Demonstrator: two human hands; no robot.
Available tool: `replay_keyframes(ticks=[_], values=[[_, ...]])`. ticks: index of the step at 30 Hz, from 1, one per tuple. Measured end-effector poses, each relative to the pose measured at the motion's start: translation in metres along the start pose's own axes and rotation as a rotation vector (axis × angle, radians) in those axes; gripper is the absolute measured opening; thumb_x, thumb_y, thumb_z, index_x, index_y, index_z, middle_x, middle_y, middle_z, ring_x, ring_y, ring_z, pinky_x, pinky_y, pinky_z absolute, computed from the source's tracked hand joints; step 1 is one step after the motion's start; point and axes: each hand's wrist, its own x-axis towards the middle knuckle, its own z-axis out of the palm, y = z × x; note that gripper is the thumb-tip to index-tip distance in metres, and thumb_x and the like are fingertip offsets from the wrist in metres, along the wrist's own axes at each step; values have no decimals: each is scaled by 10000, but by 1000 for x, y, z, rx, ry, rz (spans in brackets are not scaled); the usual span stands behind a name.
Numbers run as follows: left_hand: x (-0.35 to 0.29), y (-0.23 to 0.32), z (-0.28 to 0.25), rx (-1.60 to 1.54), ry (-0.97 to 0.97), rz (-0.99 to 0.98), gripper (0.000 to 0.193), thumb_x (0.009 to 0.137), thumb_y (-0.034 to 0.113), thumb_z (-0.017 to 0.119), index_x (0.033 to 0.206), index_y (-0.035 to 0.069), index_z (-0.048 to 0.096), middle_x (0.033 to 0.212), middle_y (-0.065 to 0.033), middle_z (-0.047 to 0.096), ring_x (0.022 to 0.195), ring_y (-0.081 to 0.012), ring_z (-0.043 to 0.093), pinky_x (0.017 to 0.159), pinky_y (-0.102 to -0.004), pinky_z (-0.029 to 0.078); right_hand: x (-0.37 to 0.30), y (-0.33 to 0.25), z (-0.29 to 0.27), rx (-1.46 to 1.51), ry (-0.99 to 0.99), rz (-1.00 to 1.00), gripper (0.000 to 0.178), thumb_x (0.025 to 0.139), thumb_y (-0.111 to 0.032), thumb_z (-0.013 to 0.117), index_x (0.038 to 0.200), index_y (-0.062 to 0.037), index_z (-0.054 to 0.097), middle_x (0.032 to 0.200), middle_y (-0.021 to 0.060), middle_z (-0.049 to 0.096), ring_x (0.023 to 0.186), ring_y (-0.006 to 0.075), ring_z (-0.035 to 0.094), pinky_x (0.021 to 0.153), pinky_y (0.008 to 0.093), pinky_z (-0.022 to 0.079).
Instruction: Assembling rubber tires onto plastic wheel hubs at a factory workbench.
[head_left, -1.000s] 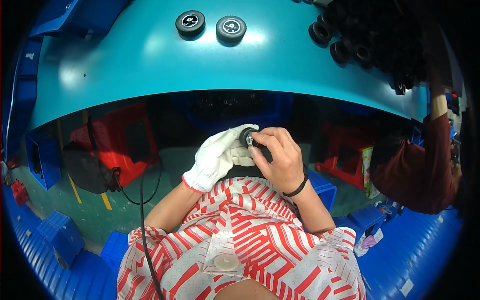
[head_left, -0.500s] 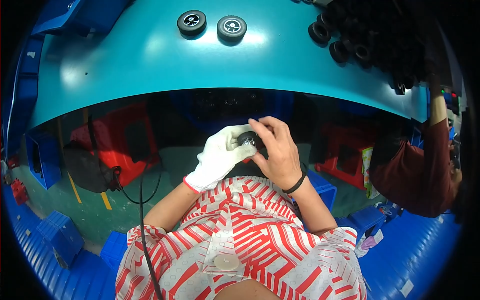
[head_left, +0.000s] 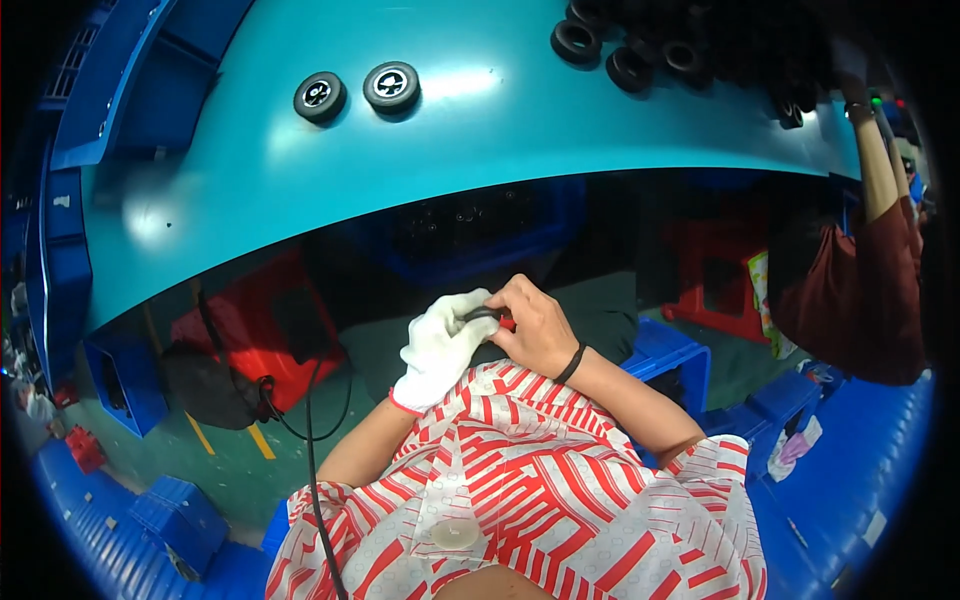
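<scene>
My left hand (head_left: 438, 348), in a white glove with a red cuff edge, is closed round a small black toy wheel (head_left: 481, 313) in front of my body. My bare right hand (head_left: 538, 330), a black band at its wrist, pinches the same wheel from the other side with thumb and fingers. Most of the wheel is covered by fingers, and its hub face is hidden. Beside my right thumb shows a small red patch that I cannot make out. Two finished-looking wheels, black tyres with silver-and-black hubs, lie on the table: one wheel (head_left: 320, 97) and another wheel (head_left: 392, 88).
The teal table (head_left: 480, 135) curves across ahead. Loose black tyres (head_left: 630, 70) are heaped at its far right, near a co-worker's arm (head_left: 878, 165). A blue bin (head_left: 140, 90) stands at the left. Below the table edge is a dark blue crate (head_left: 400, 262); red stools (head_left: 255, 320) flank me.
Both hands have moved slightly down and the wheel has turned, so its silver hub no longer shows. The view has shifted, placing the table wheels further left.
</scene>
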Motion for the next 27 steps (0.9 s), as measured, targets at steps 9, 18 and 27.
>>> replay_keyframes(ticks=[9,18,27], values=[[11,9,4,649,39,390,297,806,137,652,1049,-3,556,876,-172,660,700,-303,663,624,-364,526,8,0,-12,-153,-104,33,337,765,-73,676,1049,-15,503,931,193,577,800,327,622,684,373,517],[28,14,16,-544,58,-122,296,892,101,596,1132,-57,529,958,-124,634,840,-163,637,749,-269,546,30,4,-24,168,125,105,401,729,-21,678,1105,-24,539,900,146,590,764,299,588,692,351,499],[27,30,4,-384,-14,-138,341,907,144,583,1170,-59,502,981,-118,626,806,-158,653,688,-252,553,29,-8,-37,164,82,-87,443,754,-61,674,1163,-47,505,1021,132,541,861,303,576,716,368,483]])
